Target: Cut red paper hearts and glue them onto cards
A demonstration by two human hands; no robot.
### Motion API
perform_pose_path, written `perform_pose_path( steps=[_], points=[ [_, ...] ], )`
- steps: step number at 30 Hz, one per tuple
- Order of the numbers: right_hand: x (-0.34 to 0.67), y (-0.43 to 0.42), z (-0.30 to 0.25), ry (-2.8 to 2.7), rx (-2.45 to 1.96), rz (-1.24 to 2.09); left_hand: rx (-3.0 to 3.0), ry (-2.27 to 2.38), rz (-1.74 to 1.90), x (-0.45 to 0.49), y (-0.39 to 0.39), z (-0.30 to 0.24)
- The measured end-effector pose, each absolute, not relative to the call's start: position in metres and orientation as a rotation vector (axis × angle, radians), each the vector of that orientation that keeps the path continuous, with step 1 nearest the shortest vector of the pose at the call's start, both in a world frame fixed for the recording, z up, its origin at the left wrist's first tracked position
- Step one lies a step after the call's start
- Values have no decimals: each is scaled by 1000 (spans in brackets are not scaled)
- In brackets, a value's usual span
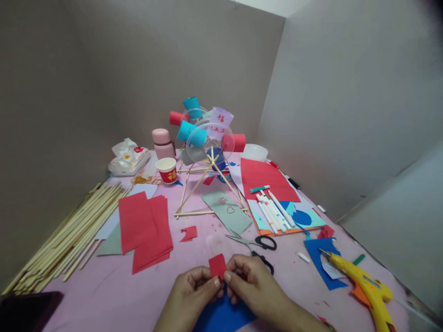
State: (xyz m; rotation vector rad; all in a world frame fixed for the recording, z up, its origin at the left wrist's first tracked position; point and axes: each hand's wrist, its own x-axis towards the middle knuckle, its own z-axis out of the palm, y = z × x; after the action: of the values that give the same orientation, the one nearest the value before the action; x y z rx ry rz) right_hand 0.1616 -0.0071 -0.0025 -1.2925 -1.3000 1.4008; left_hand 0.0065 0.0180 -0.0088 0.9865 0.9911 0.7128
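A small red paper piece [217,265] stands between my two hands near the table's front edge. My left hand [194,288] pinches its lower left side, fingers closed. My right hand [247,279] pinches its lower right side, fingers also closed. A blue paper sheet [221,316] lies under both hands. Black-handled scissors [254,243] lie on the pink table [114,295] just beyond my right hand.
A stick-and-cup wheel model [207,138] stands at the back centre. Red sheets [145,230] and a bundle of wooden sticks [69,235] lie left. Markers [273,210] rest on coloured paper to the right. A yellow glue gun [367,288] sits at front right.
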Motion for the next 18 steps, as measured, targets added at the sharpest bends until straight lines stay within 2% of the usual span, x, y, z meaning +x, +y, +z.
perform_pose_path(
  steps=[18],
  points=[
    [163,-3,-10,-1528,-1273,1176,1099,992,723,6,24,-12]
  ],
)
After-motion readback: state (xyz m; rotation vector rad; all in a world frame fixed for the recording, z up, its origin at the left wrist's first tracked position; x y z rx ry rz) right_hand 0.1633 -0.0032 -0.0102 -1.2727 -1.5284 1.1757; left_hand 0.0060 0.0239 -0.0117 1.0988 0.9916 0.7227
